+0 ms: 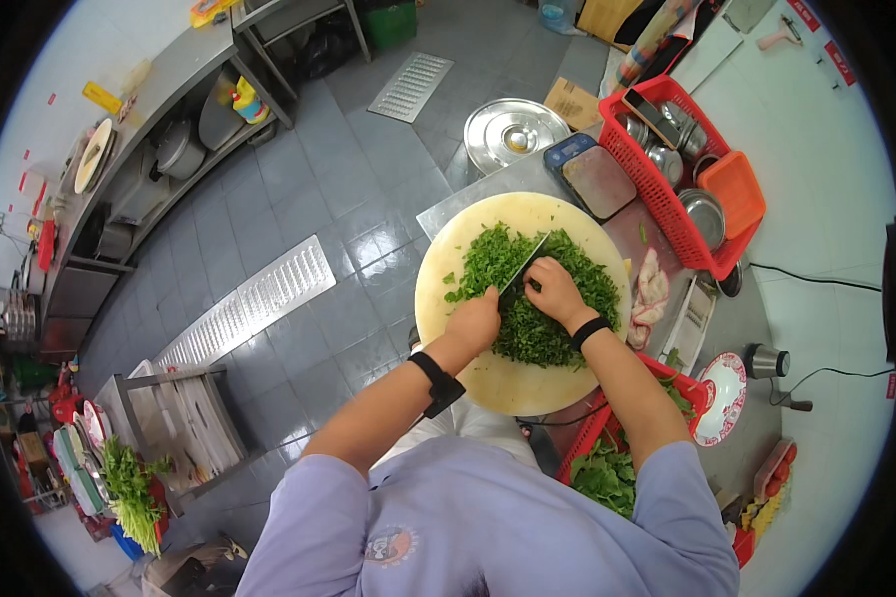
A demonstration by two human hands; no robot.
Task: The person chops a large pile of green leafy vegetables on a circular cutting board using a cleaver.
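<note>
My left hand (476, 322) grips the handle end of a kitchen knife (524, 263), its blade pointing up and right over a heap of chopped leafy greens (537, 336). The greens lie on a thick round cutting board (448, 366) with a pale, stained surface. Close to the right side of the blade is my right hand (556, 291), fingers bent over the greens; whether they pinch the blade or some leaves cannot be told. Right of the board lies a crumpled cloth (649, 298). Whole leafy greens (605, 474) fill a red basket (579, 451) below my right forearm.
A kitchen scale (593, 175) stands behind the board, beside a red basket (661, 201) of metal bowls and a phone. A grater (688, 324) and a patterned plate (720, 399) are at the right. Behind the scale sits a round metal lid (515, 134). Steel shelving (194, 97) runs along the left wall.
</note>
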